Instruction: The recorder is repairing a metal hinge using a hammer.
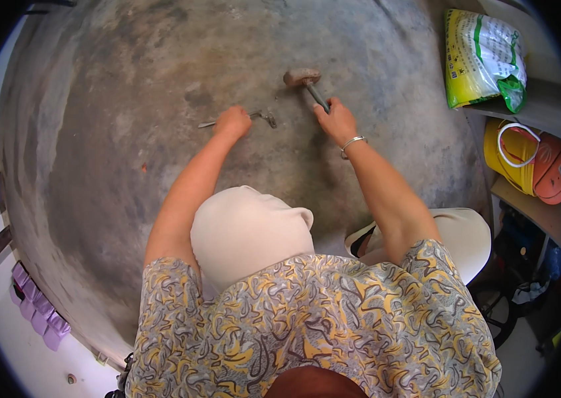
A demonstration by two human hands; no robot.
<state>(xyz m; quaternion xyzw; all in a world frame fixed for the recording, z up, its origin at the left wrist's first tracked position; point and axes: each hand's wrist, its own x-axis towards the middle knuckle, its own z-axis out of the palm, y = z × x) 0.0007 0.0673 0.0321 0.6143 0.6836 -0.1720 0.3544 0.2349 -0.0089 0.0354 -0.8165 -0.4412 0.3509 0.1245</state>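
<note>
My right hand (337, 122), with a metal bracelet at the wrist, is closed around the grey handle of a hammer (302, 77). The hammer's rusty brown head is raised and points forward and to the left. To its left, my left hand (233, 123) closes over the middle of a thin metal piece (207, 124), low over the concrete floor. A straight, pale end sticks out left of my fingers, and a dark, bent end (271, 120) shows on the right. The exact kind of this piece cannot be made out. The hammer head is apart from it.
Stained grey concrete floor (161, 60) spreads around my hands. Shelves on the right hold a green, white and yellow sack (486, 56), a yellow bucket (507, 156) and an orange ball (553, 170). My bent knees (247, 232) are close below my arms. Purple items (38, 305) lie at lower left.
</note>
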